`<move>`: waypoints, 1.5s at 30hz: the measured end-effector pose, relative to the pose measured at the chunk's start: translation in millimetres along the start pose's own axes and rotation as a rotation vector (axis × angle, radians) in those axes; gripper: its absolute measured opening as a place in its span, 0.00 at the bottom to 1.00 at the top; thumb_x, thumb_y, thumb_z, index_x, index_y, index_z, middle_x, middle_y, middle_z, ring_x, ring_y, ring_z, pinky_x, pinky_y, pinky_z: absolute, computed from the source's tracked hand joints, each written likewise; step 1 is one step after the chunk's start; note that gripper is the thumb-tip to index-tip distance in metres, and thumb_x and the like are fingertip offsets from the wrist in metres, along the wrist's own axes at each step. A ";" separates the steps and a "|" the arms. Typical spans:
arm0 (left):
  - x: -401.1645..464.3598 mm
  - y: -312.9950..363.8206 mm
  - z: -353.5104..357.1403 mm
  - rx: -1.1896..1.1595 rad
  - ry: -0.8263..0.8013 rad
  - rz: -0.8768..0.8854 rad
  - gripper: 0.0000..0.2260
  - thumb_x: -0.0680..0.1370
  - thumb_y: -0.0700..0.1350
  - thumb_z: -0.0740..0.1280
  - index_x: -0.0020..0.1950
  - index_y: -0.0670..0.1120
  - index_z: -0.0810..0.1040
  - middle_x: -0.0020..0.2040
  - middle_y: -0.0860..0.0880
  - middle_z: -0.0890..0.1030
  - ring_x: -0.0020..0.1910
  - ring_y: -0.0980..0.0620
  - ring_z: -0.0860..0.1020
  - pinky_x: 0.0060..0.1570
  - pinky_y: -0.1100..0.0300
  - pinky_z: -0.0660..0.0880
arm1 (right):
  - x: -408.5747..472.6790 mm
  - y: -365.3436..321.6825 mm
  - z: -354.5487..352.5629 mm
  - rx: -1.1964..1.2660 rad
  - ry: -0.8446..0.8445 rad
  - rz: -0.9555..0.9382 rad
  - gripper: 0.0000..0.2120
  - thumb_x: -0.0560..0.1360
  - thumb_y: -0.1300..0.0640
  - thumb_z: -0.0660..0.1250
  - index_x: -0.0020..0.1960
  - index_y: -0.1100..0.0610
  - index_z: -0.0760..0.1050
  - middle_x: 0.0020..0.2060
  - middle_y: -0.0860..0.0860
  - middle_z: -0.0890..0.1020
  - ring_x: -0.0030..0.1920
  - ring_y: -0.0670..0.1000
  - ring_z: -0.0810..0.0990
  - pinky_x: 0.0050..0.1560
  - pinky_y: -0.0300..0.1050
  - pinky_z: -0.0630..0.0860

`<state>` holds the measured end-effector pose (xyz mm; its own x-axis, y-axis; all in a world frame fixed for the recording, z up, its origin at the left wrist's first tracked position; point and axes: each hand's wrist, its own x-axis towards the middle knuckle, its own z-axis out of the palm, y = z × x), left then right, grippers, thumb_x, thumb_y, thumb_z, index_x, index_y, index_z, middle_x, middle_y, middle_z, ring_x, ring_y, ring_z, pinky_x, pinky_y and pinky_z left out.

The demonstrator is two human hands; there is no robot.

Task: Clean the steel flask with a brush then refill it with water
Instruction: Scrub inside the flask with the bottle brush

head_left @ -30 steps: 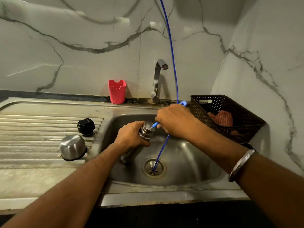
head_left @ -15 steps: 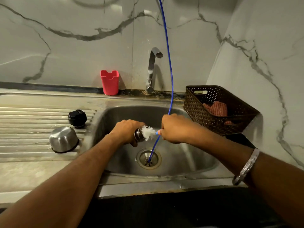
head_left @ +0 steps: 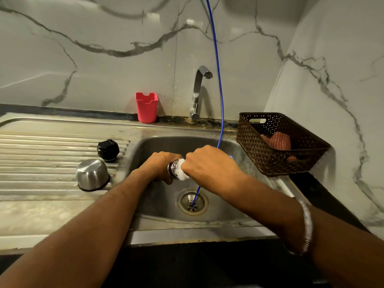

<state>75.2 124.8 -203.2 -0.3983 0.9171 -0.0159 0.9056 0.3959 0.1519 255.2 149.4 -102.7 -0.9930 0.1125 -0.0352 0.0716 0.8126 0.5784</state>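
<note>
Your left hand (head_left: 161, 166) grips the steel flask (head_left: 172, 169) at mid-frame over the sink (head_left: 220, 213), fingers wrapped round its body and its mouth turned right, likely so drips fall into the basin. Your right hand (head_left: 209, 165) has its fingers clamped on the brush (head_left: 182, 172), white bristles bunched at the flask's mouth, so scrubbing seems underway and refilling not yet begun. Left of the basin, two loose pieces rest on the ribbed drainer: one black stopper (head_left: 108, 150) and one steel cup (head_left: 92, 175), upside down. One tap (head_left: 198, 94) stands behind, one basket (head_left: 278, 142) at right.
</note>
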 end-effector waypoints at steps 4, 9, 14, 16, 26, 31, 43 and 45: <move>-2.9 -1.2 1.0 -0.086 0.050 0.027 0.27 0.64 0.44 0.82 0.60 0.56 0.78 0.55 0.54 0.85 0.56 0.50 0.82 0.58 0.54 0.76 | 5.9 -7.9 21.0 0.212 0.014 0.152 0.09 0.79 0.63 0.65 0.58 0.58 0.79 0.51 0.54 0.82 0.52 0.57 0.82 0.45 0.50 0.73; -5.8 -8.3 4.9 -0.174 0.058 0.050 0.32 0.58 0.44 0.82 0.59 0.60 0.78 0.51 0.60 0.84 0.53 0.55 0.81 0.55 0.55 0.76 | -13.0 -9.7 25.6 0.496 -0.017 0.415 0.09 0.81 0.58 0.65 0.60 0.58 0.76 0.55 0.57 0.80 0.56 0.60 0.80 0.46 0.50 0.69; -4.2 -11.4 7.1 -0.163 0.022 0.076 0.34 0.59 0.42 0.82 0.61 0.61 0.78 0.53 0.60 0.84 0.53 0.56 0.81 0.55 0.55 0.76 | -7.1 -26.9 19.5 0.480 -0.107 0.385 0.15 0.79 0.65 0.63 0.65 0.58 0.76 0.60 0.56 0.80 0.61 0.59 0.79 0.54 0.51 0.74; -3.2 -12.2 7.9 -0.171 0.023 0.080 0.34 0.59 0.43 0.83 0.61 0.61 0.78 0.53 0.60 0.84 0.53 0.55 0.81 0.56 0.54 0.75 | 0.3 -32.7 20.9 0.513 -0.149 0.369 0.17 0.79 0.66 0.64 0.67 0.57 0.75 0.61 0.57 0.79 0.62 0.59 0.79 0.57 0.52 0.74; -1.0 -19.6 8.8 -0.286 0.085 0.087 0.30 0.60 0.44 0.81 0.59 0.60 0.78 0.50 0.60 0.83 0.50 0.57 0.79 0.49 0.57 0.70 | -37.2 -14.2 16.2 0.128 0.093 0.181 0.06 0.83 0.61 0.61 0.58 0.58 0.75 0.47 0.53 0.81 0.43 0.55 0.81 0.35 0.48 0.67; -1.4 -21.0 10.7 -0.314 0.090 0.093 0.28 0.60 0.45 0.81 0.54 0.62 0.76 0.48 0.61 0.81 0.48 0.57 0.79 0.46 0.59 0.71 | -48.6 3.2 24.8 0.251 0.140 0.249 0.15 0.86 0.48 0.54 0.49 0.54 0.74 0.38 0.51 0.78 0.34 0.53 0.71 0.30 0.46 0.60; 5.9 -22.0 21.8 -0.342 0.099 0.046 0.28 0.60 0.42 0.82 0.54 0.61 0.77 0.46 0.62 0.80 0.47 0.57 0.79 0.45 0.59 0.72 | -38.6 9.9 3.9 0.909 0.000 0.637 0.16 0.83 0.49 0.62 0.45 0.58 0.81 0.40 0.53 0.84 0.41 0.53 0.82 0.42 0.48 0.78; 3.8 -21.0 21.5 -0.358 0.103 0.042 0.28 0.60 0.42 0.82 0.55 0.62 0.77 0.45 0.63 0.80 0.46 0.59 0.78 0.42 0.63 0.69 | -40.1 7.6 5.9 0.874 -0.032 0.601 0.15 0.82 0.48 0.63 0.46 0.57 0.81 0.38 0.51 0.81 0.41 0.53 0.80 0.36 0.46 0.73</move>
<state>57.9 121.1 -227.8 -0.3908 0.9156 0.0947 0.8206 0.2999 0.4866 296.1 154.5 -101.7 -0.7699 0.6374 0.0329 0.6054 0.7457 -0.2782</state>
